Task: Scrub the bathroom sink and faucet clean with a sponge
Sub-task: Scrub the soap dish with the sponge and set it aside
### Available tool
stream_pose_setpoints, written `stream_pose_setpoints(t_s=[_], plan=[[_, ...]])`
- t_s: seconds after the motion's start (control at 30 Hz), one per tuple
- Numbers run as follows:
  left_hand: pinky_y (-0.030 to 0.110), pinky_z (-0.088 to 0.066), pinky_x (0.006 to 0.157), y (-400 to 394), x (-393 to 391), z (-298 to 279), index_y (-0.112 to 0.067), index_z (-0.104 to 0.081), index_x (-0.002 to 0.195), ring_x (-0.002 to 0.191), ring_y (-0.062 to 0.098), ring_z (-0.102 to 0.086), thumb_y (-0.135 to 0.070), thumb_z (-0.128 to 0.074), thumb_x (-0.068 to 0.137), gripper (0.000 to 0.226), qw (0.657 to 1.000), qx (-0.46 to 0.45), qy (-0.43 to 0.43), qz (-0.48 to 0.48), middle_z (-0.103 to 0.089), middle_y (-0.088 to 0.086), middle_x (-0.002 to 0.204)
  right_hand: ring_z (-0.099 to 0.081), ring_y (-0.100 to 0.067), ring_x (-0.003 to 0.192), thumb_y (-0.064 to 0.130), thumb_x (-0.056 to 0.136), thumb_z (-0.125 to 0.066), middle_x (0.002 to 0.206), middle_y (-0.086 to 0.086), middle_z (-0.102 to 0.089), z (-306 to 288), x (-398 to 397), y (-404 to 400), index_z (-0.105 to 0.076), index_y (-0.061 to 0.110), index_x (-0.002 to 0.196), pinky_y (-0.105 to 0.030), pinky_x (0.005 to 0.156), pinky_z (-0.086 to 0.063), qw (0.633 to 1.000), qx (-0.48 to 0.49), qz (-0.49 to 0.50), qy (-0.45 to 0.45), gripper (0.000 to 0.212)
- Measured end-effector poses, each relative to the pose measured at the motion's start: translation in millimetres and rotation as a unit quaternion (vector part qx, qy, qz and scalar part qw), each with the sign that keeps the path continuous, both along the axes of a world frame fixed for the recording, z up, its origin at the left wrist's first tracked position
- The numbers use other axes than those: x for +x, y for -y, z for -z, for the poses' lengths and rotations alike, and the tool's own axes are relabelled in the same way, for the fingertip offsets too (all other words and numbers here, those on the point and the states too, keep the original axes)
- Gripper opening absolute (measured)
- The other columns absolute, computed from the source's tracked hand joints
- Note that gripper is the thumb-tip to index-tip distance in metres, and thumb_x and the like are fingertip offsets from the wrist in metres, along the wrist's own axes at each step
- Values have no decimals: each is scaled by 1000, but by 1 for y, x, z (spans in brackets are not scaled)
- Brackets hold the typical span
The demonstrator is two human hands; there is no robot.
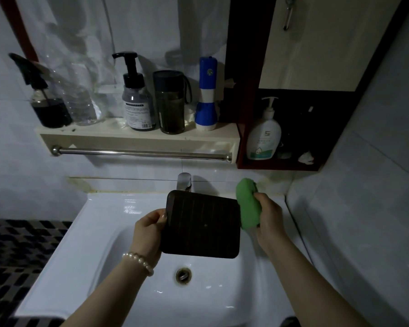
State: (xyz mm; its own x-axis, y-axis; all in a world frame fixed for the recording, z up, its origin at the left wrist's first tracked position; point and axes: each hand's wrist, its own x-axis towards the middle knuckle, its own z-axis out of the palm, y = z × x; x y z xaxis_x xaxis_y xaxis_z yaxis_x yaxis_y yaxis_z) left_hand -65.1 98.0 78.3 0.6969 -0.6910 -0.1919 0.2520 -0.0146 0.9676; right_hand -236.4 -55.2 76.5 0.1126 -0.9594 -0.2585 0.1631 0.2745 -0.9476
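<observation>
Your right hand [268, 220] grips the green sponge [248, 204], fingers curled around its lower right side, and the sponge stands on end with its left edge touching the right edge of a dark ribbed tray [202, 225]. Your left hand [149, 230] holds that tray by its left edge, thumb on the front face and the other fingers hidden behind it, so it hangs tilted toward you above the basin of the white sink [99, 232]. A pearl bracelet [138, 261] circles your left wrist. Below the tray the drain [183, 274] sits open in the bottom of the basin. The chrome faucet [184, 181] rises at the back rim of the sink, its lower part hidden behind the tray's top edge. Above it a steel towel bar [139, 153] runs under a cream shelf [137, 138]. Along the shelf, from the left, stand a dark spray bottle [47, 105], a clear plastic bottle [83, 107], a black-topped pump bottle [137, 102], a dark tumbler [171, 102] with a strap, and a blue and white flashlight [206, 95]. To the right, in a dark red cabinet niche [281, 165], stands a white pump bottle [265, 133] with a crumpled tissue near it. Dark patterned floor tiles [17, 256] show to the left of the sink.
</observation>
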Motion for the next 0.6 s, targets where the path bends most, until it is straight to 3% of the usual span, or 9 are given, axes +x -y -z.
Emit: stream_pose_setpoints(t_s=[0.1, 0.17, 0.23, 0.33, 0.5, 0.6], plan=[[32, -45, 63, 1, -4, 0, -1, -63, 82, 70, 26, -55, -1, -40, 96, 27, 1000, -10, 17, 3, -59, 14, 75, -58, -18, 74, 16, 83, -63, 73, 1, -63, -1, 2, -4, -71, 17, 75, -27, 65, -43, 994, -82, -33, -61, 11], [31, -47, 64, 5, -6, 0, -5, -66, 84, 70, 25, -58, 0, -43, 95, 25, 999, -19, 38, -4, -63, 13, 75, -60, -14, 81, 18, 80, -68, 85, 5, -63, 0, 3, -11, -69, 34, 71, -24, 69, -45, 968, -193, -75, -145, 18], [27, -48, 60, 8, -10, -1, -10, -66, 79, 65, 18, -58, 0, -45, 94, 28, 997, -25, 66, -13, -64, 6, 69, -59, -16, 92, 15, 76, -71, 95, 4, -58, 1, 6, -18, -73, 24, 84, -25, 79, -47, 932, -284, -87, -207, 12], [24, -44, 59, 13, -15, 1, -13, -65, 74, 63, 13, -53, 2, -49, 92, 29, 992, -22, 121, 1, -61, 2, 66, -57, -23, 100, 8, 74, -73, 100, 2, -55, -3, 14, -27, -73, 6, 99, -33, 88, -48, 900, -348, -104, -241, 25], [32, -46, 69, 21, -18, 5, -13, -65, 75, 71, 18, -55, 3, -50, 91, 28, 991, -16, 135, 0, -64, 6, 72, -53, -24, 108, 13, 73, -73, 112, -5, -53, -12, 32, -50, -71, 9, 107, -32, 94, -45, 861, -438, -90, -242, 34], [40, -49, 78, 24, -21, 4, -10, -65, 78, 78, 24, -58, 4, -47, 92, 26, 995, -17, 94, -20, -65, 14, 80, -52, -22, 107, 19, 71, -73, 114, -12, -55, -13, 41, -64, -71, 10, 107, -29, 94, -45, 822, -512, -51, -243, 37]])
